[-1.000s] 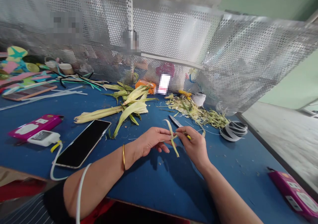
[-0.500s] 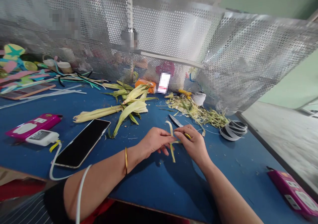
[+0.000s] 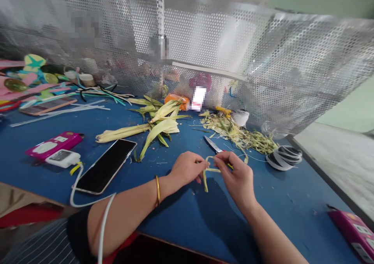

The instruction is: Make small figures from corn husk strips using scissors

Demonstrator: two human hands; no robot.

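Observation:
Between my two hands is a narrow pale-green strip of corn husk (image 3: pixel 205 182), bent over at the top, with one end hanging down and another part running sideways to the right. My left hand (image 3: pixel 188 166) pinches it between thumb and finger. The fingertips of my right hand (image 3: pixel 235 172) grip the bent upper part. Just behind my right hand lie scissors (image 3: pixel 212 144), blades toward the back left, their handles mostly hidden by the hand. Whole corn husks (image 3: pixel 159 133) lie left of the scissors.
A black phone (image 3: pixel 106 166) and a magenta power strip (image 3: pixel 55 145) with a white plug lie left. Husk scraps (image 3: pixel 228 129) and a black-and-white coil (image 3: pixel 284 157) sit right. Perforated metal panels (image 3: pixel 210 38) stand behind. A white cable (image 3: pixel 102 229) crosses my left forearm.
The upper end of the husk strip, upright before, is now bent over to the right and held by my right fingertips. The whole view has shifted slightly, moving things rightward.

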